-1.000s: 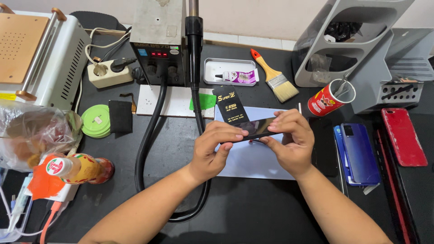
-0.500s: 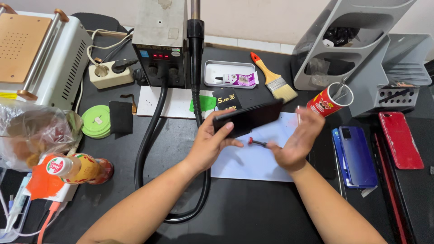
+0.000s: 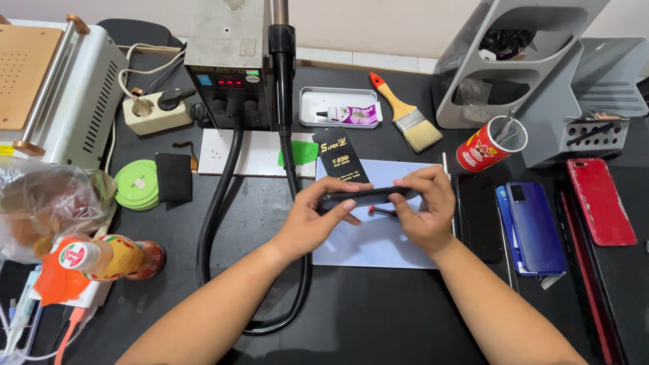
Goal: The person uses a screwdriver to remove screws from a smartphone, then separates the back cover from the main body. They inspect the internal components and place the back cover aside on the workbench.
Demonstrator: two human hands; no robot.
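In the head view, a dark phone (image 3: 365,197) was held edge-on above a pale sheet (image 3: 378,233) at the middle of the black bench (image 3: 378,318). The left hand (image 3: 318,216) was pinched on the phone's left end, thumb underneath and fingers curled over the top edge; the right hand (image 3: 424,206) was closed around the right end in the same way. The phone was kept level between them, clear of the sheet.

A small red-tipped tool (image 3: 382,211) was seen lying on the sheet just under the phone, partly hidden by the right hand. What kind of tool it was could not be made out; it may have been a fine screwdriver.

A slip was judged the chief risk: the phone was gripped only by its thin edges, and if either pinch were loosened it could be dropped onto the tool beneath and marked. Too hard a squeeze at both ends could bend the body or stress the glass.

The thick black hose (image 3: 223,203) of the hot-air station (image 3: 226,64) was looped close to the left forearm, so a careless sweep of that arm could drag it. To the right, a blue phone (image 3: 534,226) and a red phone (image 3: 600,201) lay near the right elbow's path and could be knocked. The red can (image 3: 483,145) holding tools stood far right of the hands and could be tipped by a wide reach.
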